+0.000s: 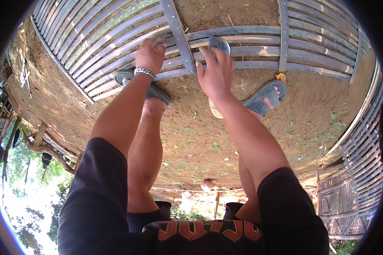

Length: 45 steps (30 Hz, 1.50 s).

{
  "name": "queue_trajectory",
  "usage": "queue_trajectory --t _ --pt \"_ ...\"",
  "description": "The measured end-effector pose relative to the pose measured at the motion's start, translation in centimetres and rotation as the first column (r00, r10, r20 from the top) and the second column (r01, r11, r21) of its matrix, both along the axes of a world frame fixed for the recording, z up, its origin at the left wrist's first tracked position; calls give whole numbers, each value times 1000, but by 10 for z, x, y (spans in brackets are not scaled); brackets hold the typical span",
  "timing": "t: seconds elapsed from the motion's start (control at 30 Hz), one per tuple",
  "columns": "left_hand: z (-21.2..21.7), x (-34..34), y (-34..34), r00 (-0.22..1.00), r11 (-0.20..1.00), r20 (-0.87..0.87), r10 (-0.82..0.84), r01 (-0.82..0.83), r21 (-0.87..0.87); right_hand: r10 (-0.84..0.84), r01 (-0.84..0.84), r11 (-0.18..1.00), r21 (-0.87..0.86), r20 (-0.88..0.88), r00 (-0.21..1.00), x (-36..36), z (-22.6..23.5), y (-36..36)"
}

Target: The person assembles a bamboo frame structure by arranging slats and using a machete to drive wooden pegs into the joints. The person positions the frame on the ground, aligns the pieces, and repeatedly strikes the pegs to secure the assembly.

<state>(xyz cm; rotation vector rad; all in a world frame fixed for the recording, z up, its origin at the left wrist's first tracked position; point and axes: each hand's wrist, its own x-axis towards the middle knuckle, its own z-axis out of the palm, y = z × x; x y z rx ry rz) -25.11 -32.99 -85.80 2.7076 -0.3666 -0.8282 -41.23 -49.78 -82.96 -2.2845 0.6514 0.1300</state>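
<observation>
the person bends far forward over a slatted bamboo panel (pixel 242 46) that lies flat on bare dirt ground (pixel 200 127) across the upper part of the frame; both arms run up from the lower edge to reach it.

the left hand (pixel 150 54), a beaded metal bracelet (pixel 145 72) at its wrist, presses down on the slats just left of the upright cross batten (pixel 178 36) at upper centre, its fingers curled over a slat; it looks placed there to pin the slats flat against the batten, though whether it pinches something small i cannot tell.

the right hand (pixel 217 72), just right of the same batten, is closed around a grey metal tool head (pixel 219 43) whose rounded top shows above the fingertips; a pale wooden handle end (pixel 215 109) shows below the wrist, so it seems held short, near the head, for close control over the joint; whether it is a hammer or a small blade is not clear.

the two hands sit apart, one on each side of the batten; both feet in grey sandals, left (pixel 142 85) and right (pixel 264 97), stand at the lower edge of the panel, likely to steady it; more slatted panels (pixel 361 161) are stacked at the right edge of the frame; an orange scrap (pixel 281 77) lies by the right foot.
</observation>
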Motion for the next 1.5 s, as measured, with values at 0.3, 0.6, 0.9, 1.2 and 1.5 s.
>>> queue_trajectory --t 0.3,0.6,0.9,1.2,1.5 --pt "-22 -21 -11 984 999 178 -17 23 -36 510 -527 825 -204 -133 850 110 -60 -45" --pt "-28 -19 -7 985 994 163 50 -33 -103 737 -758 617 -211 -181 651 134 -63 -61" --pt "-33 -18 -8 987 995 150 50 -36 -96 546 -563 783 -265 -141 826 128 -69 -41" --pt "-36 -14 -9 987 996 156 -28 41 -78 399 -421 850 -317 -133 907 114 -71 -23" --pt "-34 -6 -8 989 995 140 -49 60 -78 572 -542 735 -408 -56 818 124 -69 -40"
